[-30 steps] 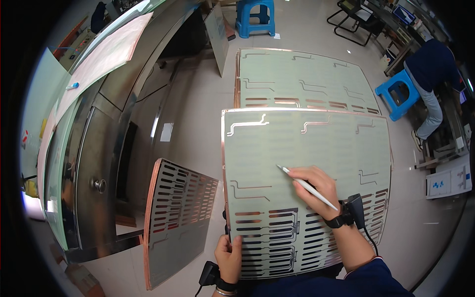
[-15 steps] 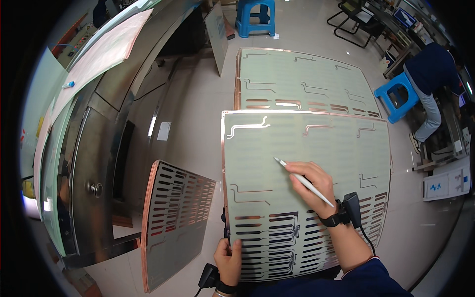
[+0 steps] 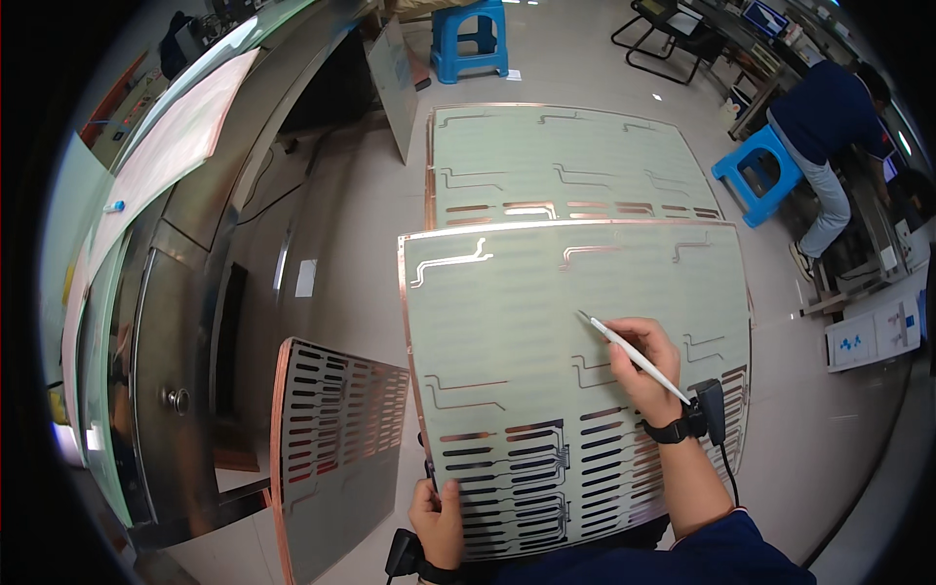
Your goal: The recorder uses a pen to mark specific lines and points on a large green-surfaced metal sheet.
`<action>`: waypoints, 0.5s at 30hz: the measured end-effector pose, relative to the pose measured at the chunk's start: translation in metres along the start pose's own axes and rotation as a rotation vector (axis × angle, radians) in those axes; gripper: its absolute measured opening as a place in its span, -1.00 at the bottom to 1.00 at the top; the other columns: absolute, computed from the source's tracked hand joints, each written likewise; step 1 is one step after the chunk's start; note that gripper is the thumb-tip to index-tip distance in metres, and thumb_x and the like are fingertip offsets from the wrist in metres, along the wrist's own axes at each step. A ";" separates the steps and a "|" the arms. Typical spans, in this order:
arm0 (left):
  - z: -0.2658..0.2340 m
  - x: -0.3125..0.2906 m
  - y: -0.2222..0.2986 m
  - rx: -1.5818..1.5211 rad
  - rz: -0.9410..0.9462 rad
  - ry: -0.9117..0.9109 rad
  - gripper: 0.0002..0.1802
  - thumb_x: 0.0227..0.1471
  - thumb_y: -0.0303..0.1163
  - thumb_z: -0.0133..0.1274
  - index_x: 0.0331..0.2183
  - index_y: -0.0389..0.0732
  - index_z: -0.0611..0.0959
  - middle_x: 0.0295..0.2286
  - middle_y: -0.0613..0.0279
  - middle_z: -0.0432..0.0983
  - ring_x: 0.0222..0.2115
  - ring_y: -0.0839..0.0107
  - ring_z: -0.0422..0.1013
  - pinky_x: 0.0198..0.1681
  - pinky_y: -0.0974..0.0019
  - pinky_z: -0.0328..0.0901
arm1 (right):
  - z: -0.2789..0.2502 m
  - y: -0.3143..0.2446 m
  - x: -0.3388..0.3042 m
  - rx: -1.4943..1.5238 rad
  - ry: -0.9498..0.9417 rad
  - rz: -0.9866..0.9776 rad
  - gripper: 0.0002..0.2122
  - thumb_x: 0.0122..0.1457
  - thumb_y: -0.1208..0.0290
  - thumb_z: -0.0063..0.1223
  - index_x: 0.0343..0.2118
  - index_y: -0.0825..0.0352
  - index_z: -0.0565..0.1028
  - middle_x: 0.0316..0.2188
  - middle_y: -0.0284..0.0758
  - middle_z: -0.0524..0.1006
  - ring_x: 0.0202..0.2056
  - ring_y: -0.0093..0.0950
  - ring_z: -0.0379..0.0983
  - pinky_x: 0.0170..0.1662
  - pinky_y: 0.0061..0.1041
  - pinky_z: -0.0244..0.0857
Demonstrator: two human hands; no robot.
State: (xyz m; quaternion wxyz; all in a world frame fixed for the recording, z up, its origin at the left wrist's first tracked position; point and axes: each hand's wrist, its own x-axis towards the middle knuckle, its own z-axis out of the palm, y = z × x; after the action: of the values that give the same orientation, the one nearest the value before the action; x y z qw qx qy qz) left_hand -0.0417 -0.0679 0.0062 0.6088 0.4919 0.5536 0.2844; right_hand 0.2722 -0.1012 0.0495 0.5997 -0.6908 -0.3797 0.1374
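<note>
In front of me a large pale-green circuit board panel (image 3: 497, 331) with copper traces lies tilted, its near edge by my lap. My left hand (image 3: 437, 525) grips the panel's left edge near the lower corner, thumb on top. In my right hand (image 3: 643, 361), held like a pen, is a slim white craft knife (image 3: 639, 358). Its pointed grey tip hovers over or touches the bare middle of the panel; contact cannot be made out. Dark slots and fine traces cover the panel's near half.
Beyond lies a stack of similar panels (image 3: 517, 146). More panels (image 3: 341, 526) lean upright at left, beside a metal cabinet bench (image 3: 185, 322). A blue stool (image 3: 468, 44) stands far off. At right a person (image 3: 824, 112) sits on another blue stool (image 3: 756, 175).
My right hand has carried the craft knife rightward across the panel. My left hand still holds the left edge. The whole view has turned slightly, moving the scene left.
</note>
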 end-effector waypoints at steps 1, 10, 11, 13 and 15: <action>0.001 0.000 0.002 -0.005 0.010 0.002 -0.73 0.28 -0.28 0.09 -0.42 -0.20 0.46 -0.58 0.53 0.33 -0.58 0.75 0.16 -0.51 0.59 0.08 | -0.007 0.001 -0.002 -0.047 -0.027 -0.010 -0.79 0.09 0.59 0.19 -0.18 0.39 0.55 -0.25 -0.22 0.66 -0.25 -0.42 0.62 -0.14 -0.53 0.48; 0.005 0.000 0.010 0.028 0.039 0.011 -0.73 0.29 -0.31 0.05 -0.43 -0.22 0.45 -0.56 0.52 0.33 -0.54 0.75 0.16 -0.47 0.58 0.09 | -0.009 -0.004 0.000 -0.206 -0.138 -0.219 -0.84 0.05 0.60 0.24 -0.28 0.35 0.57 -0.25 -0.26 0.67 -0.28 -0.38 0.59 -0.20 -0.48 0.47; 0.004 -0.001 0.011 0.043 0.044 0.009 -0.73 0.29 -0.31 0.05 -0.42 -0.23 0.45 -0.55 0.51 0.34 -0.53 0.74 0.17 -0.45 0.58 0.11 | -0.010 -0.004 0.001 -0.205 -0.148 -0.220 -0.84 0.05 0.60 0.25 -0.28 0.36 0.57 -0.25 -0.26 0.67 -0.28 -0.37 0.59 -0.19 -0.48 0.46; 0.005 -0.001 0.011 0.041 0.044 0.013 -0.73 0.29 -0.31 0.05 -0.42 -0.23 0.46 -0.53 0.50 0.36 -0.52 0.74 0.18 -0.44 0.57 0.12 | -0.009 -0.003 0.000 -0.200 -0.139 -0.216 -0.84 0.05 0.59 0.25 -0.28 0.35 0.57 -0.25 -0.27 0.67 -0.28 -0.37 0.59 -0.20 -0.47 0.46; 0.006 -0.001 0.011 0.039 0.041 0.019 -0.73 0.30 -0.31 0.05 -0.42 -0.24 0.46 -0.52 0.49 0.37 -0.51 0.73 0.19 -0.42 0.57 0.14 | -0.008 -0.002 0.000 -0.196 -0.132 -0.211 -0.84 0.06 0.59 0.26 -0.28 0.35 0.57 -0.25 -0.27 0.67 -0.29 -0.37 0.58 -0.20 -0.47 0.46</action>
State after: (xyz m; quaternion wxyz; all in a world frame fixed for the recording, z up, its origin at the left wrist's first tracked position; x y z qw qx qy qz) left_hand -0.0345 -0.0669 0.0160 0.5879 0.5124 0.5544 0.2906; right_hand 0.2765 -0.1077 0.0536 0.5143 -0.6916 -0.5006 0.0812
